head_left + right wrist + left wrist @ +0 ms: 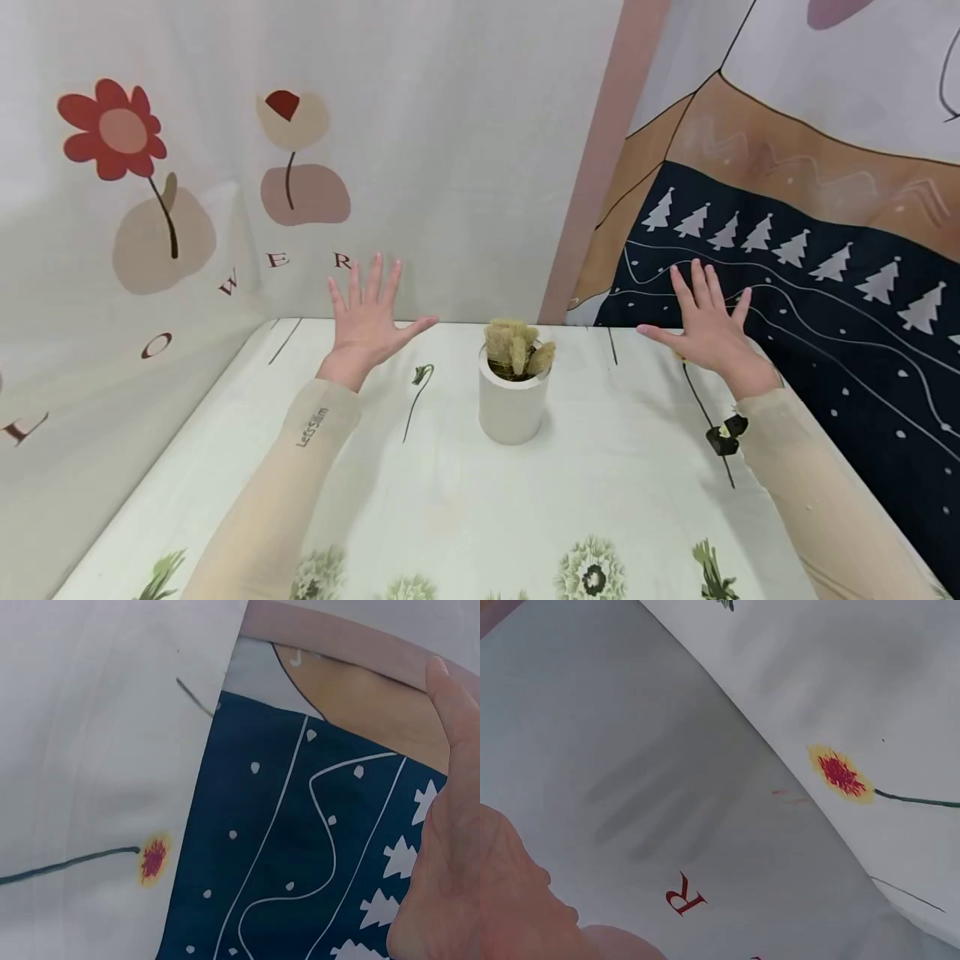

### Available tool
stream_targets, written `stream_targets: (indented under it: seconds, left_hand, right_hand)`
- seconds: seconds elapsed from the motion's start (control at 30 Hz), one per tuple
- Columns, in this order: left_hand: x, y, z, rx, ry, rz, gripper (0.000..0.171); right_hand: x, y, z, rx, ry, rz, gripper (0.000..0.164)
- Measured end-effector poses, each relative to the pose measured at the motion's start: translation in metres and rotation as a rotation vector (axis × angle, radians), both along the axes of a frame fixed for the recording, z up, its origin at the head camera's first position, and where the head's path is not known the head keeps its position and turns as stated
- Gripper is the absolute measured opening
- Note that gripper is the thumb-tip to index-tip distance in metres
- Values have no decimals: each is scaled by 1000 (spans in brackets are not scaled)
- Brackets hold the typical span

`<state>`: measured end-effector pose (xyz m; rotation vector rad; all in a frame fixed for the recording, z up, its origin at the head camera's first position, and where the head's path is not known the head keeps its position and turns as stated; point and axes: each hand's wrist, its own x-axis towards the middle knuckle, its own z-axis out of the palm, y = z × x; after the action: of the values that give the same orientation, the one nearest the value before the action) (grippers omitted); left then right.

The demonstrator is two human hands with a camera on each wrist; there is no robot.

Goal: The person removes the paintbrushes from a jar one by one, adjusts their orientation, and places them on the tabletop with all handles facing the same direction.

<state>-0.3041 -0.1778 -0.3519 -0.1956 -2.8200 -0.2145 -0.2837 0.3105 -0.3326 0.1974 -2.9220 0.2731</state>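
Observation:
Both hands are raised with fingers spread and hold nothing. The left hand [366,327] is over the back left of the white table, its shadow falling on the cloth behind in the left wrist view. Over the back right is the right hand [708,329], thumb pointing inward. Between them stands a white round pot [513,410], upright, with a clump of fuzzy tan dried plant heads [519,346] showing above its rim. Neither hand touches the pot.
The white tablecloth [450,492] carries printed flowers and stems. A pale curtain [450,167] with flower prints hangs behind. To the right hangs a cloth with a dark blue area [810,333] and white trees. The table's left edge runs beside the left arm.

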Motion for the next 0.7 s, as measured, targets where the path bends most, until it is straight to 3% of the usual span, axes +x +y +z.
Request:
stream_targets:
  seconds: [0.7]
  left_hand:
    - [17,26,-8,53,-51,-71,107]
  right_hand:
    - [6,-37,0,-48,-8,84,107]
